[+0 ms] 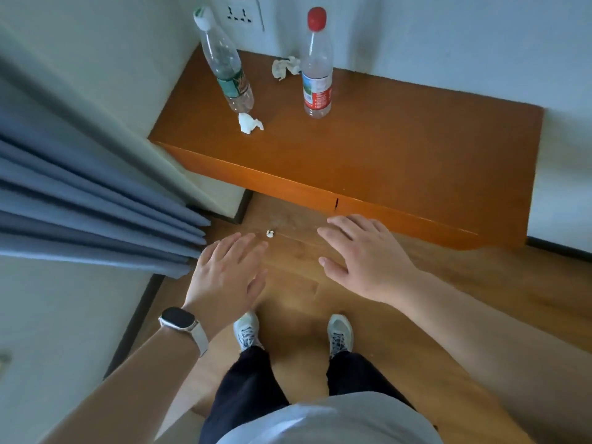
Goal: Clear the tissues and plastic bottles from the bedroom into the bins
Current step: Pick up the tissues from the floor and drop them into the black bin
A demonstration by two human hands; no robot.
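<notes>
Two clear plastic bottles stand on an orange wooden shelf (384, 149): one with a white cap and green label (226, 64) at the left, one with a red cap and red label (316, 65) to its right. A crumpled tissue (249, 123) lies in front of the green-label bottle. Another crumpled tissue (285, 67) sits behind, between the bottles. A small tissue scrap (270, 233) lies on the floor under the shelf edge. My left hand (226, 277) and my right hand (362, 254) hover over the floor, fingers spread, holding nothing.
A blue curtain (80, 206) hangs at the left beside a white wall. A wall socket (238, 12) sits behind the bottles. My two feet in pale sneakers (339, 334) stand on the wooden floor (480, 283) below the shelf.
</notes>
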